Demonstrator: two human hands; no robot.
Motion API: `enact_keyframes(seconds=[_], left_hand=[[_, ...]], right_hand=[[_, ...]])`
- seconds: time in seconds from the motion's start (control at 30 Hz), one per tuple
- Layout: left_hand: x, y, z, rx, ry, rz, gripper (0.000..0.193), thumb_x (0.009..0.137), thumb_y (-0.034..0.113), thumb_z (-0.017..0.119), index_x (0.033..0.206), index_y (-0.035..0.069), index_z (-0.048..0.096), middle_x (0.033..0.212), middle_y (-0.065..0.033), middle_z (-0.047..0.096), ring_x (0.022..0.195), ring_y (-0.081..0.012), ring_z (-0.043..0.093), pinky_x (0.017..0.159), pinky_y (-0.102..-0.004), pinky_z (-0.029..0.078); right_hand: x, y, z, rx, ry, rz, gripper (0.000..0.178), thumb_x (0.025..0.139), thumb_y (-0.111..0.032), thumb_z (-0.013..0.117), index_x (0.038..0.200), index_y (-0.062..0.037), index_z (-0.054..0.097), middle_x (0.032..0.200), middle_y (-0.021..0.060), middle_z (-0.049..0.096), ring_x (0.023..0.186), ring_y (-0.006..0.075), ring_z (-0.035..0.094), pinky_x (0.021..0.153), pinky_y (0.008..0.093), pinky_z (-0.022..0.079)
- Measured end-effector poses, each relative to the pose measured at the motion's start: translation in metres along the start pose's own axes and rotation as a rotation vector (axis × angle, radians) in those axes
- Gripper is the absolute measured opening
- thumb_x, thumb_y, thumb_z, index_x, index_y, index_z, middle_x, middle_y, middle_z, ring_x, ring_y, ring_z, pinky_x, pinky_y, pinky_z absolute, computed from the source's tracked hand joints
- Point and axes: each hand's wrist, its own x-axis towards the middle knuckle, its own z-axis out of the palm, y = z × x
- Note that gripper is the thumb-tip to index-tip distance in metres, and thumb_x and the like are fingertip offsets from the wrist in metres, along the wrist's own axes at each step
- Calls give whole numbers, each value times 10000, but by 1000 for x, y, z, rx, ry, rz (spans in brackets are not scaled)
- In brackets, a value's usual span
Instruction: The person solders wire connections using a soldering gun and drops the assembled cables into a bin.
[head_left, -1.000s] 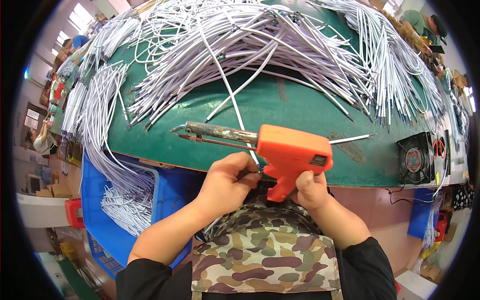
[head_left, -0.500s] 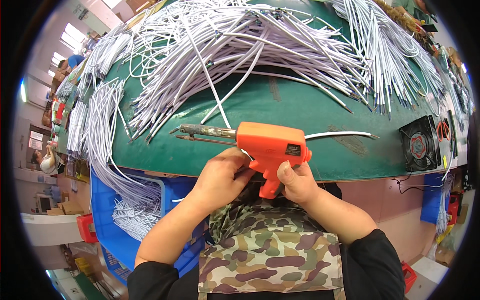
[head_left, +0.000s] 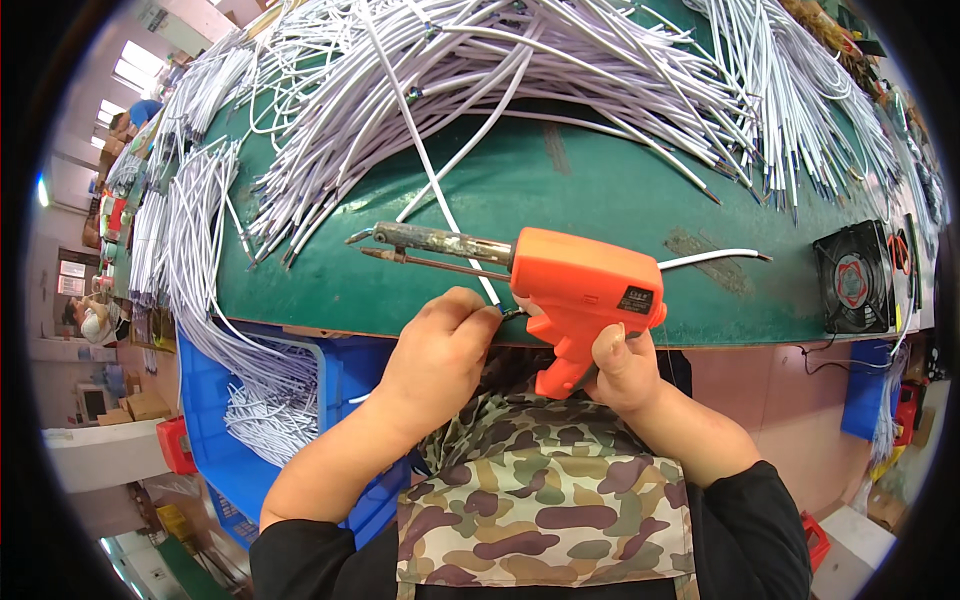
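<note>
My right hand (head_left: 627, 368) is wrapped round the handle of an orange soldering gun (head_left: 585, 275), thumb on the back of the grip. The gun's metal barrel (head_left: 445, 242) points left above the table, with a thin feed tube below it. My left hand (head_left: 440, 345) is pinched closed just under the barrel, at the dark tip (head_left: 513, 313) of a white cable. Part of that cable is hidden by the gun. A white cable end (head_left: 715, 257) sticks out to the right behind the gun. Another long white cable (head_left: 430, 170) slants down to my left fingertips.
A heap of white cables (head_left: 600, 85) covers the far part of the green table (head_left: 620, 215). Further bundles hang over the left edge beside a blue crate (head_left: 215, 440) holding white cables. At the right stand a black fan (head_left: 850, 280) and red-handled scissors (head_left: 900, 255).
The soldering gun and my right hand have shifted right and slightly away from my left hand. A dark cable tip now shows at my left fingertips. The view has tilted slightly.
</note>
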Motion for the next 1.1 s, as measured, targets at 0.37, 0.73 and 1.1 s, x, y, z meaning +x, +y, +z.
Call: enact_keyframes(seconds=[0.37,0.73,1.1], left_hand=[[-8,-6,0,91,68,191,277,705,-19,628,981,9,633,917,-102,614,800,-285,605,667,-374,518],[-4,-7,-12,35,-1,0,247,705,-18,620,950,0,651,863,-116,628,766,-333,617,679,-415,515],[-24,-14,-4,-77,145,-49,296,689,-97,647,965,7,642,886,-123,612,789,-324,611,683,-402,512]], right_hand=[[6,-1,6,-99,44,-67,523,951,-438,593,1256,-14,567,1107,81,663,920,134,595,806,300,495],[4,1,17,-36,22,-7,571,937,-472,602,1266,-9,539,1128,105,649,895,129,584,749,298,509],[2,11,23,-50,4,23,596,955,-449,582,1357,-25,464,1227,134,614,1034,175,595,831,321,499]])
